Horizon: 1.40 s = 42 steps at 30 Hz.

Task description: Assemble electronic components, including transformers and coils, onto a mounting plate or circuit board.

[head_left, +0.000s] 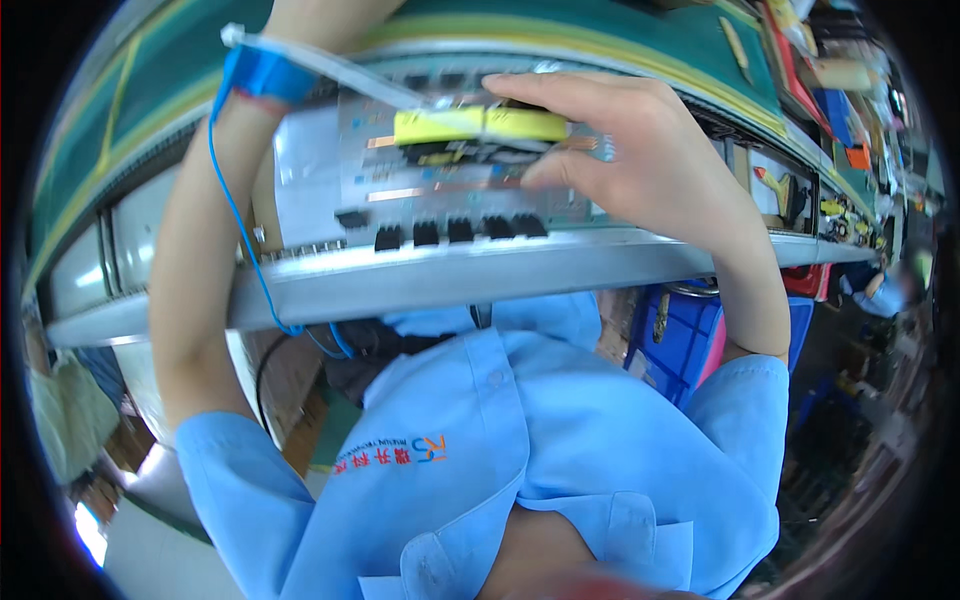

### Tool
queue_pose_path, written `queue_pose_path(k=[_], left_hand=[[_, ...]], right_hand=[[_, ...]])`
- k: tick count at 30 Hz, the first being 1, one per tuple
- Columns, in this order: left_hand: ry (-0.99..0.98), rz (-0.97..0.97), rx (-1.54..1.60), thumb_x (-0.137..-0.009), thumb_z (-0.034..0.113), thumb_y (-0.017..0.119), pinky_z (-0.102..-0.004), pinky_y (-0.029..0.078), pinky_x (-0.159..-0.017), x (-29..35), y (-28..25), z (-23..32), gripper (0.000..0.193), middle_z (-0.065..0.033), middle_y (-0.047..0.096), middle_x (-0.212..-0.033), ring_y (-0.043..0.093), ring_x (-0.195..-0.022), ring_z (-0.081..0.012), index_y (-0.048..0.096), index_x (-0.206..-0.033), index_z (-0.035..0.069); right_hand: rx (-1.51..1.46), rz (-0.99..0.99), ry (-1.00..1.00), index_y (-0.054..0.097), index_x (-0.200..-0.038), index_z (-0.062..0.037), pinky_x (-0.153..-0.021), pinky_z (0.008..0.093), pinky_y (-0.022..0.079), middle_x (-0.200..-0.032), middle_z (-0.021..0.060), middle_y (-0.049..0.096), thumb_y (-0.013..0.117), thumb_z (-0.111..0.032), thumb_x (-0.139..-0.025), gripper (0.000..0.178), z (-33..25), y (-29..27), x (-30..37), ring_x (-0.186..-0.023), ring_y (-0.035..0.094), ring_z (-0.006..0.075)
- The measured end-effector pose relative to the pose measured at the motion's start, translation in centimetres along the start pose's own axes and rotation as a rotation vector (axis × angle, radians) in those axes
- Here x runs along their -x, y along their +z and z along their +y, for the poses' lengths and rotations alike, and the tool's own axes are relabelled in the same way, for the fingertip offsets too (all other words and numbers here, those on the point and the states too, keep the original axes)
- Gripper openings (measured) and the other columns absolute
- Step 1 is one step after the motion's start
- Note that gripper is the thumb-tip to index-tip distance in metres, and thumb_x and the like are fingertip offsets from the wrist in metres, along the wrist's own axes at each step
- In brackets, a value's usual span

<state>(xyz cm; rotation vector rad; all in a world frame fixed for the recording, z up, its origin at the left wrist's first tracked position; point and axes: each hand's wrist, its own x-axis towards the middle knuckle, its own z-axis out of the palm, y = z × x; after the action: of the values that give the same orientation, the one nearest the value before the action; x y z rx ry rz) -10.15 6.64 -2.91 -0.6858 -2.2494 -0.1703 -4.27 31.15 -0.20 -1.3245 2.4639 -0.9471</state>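
My right hand [625,140] reaches over the right end of a yellow-wrapped part [440,124]. Its fingers lie along the far side and the thumb along the near side, closed around the part. Black pieces show just below the yellow, smeared by motion. Under it lies a grey circuit board [375,215] with copper-coloured strips and a row of black parts [460,231] along its near edge. My left hand [335,12] is at the top edge of the picture, its fingers out of sight. A blue wrist strap [265,75] circles that wrist. A white strip [350,75] runs from beside it toward the yellow part.
A metal rail [400,290] crosses in front of me, with the board behind it. From the wrist strap a blue cord [240,225] hangs down over the rail. Blue bins [672,335] stand below right. A green bench surface [600,42] lies beyond. Another person [885,290] is at far right.
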Motion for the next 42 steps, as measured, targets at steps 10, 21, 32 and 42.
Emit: queue_pose_path(k=[10,21,32,42], left_hand=[[0.293,-0.066,0.019,-0.08,0.017,0.07,-0.0382,0.044,-0.082,-6.1,4.0,3.8,0.031,-0.0058,0.062,-0.098,0.061,-0.089,-0.0267,0.063,-0.109,0.012],[0.32,-0.312,0.081,-0.082,0.025,0.071,-0.0434,0.047,-0.064,-11.0,6.1,4.3,0.02,-0.0147,0.065,-0.078,0.061,-0.072,-0.0368,0.064,-0.087,0.006],[-0.068,-0.534,0.338,-0.089,0.019,0.071,-0.0219,0.045,-0.065,-14.1,3.0,3.0,0.024,-0.0065,0.067,-0.08,0.052,-0.072,-0.0057,0.067,-0.1,-0.001],[0.058,-0.572,0.219,-0.084,0.023,0.073,-0.0333,0.042,-0.055,-14.3,3.7,6.3,0.026,-0.0156,0.059,-0.068,0.052,-0.057,-0.0256,0.063,-0.087,0.0]], right_hand=[[-1.033,0.809,0.689,0.047,-0.133,0.0048,-0.085,0.0385,0.054,-0.119,0.0177,0.06,0.049,0.005,-0.086,0.047,20.2,-7.1,0.8,-0.103,0.061,0.0274],[-0.486,0.592,0.466,0.063,-0.112,0.0071,-0.078,0.0352,0.052,-0.104,0.0135,0.067,0.054,0.0,-0.084,0.03,20.4,-6.8,2.4,-0.095,0.062,0.0258],[0.388,0.027,-0.287,0.053,-0.138,-0.0162,-0.115,0.0395,0.028,-0.149,0.0077,0.042,0.043,-0.032,-0.099,0.043,16.5,-0.2,-11.0,-0.14,0.034,0.0261],[0.362,0.346,-0.262,0.059,-0.127,-0.0143,-0.104,0.0385,0.04,-0.129,0.0087,0.06,0.044,-0.03,-0.099,0.035,28.2,-0.8,-15.0,-0.119,0.054,0.0289]])
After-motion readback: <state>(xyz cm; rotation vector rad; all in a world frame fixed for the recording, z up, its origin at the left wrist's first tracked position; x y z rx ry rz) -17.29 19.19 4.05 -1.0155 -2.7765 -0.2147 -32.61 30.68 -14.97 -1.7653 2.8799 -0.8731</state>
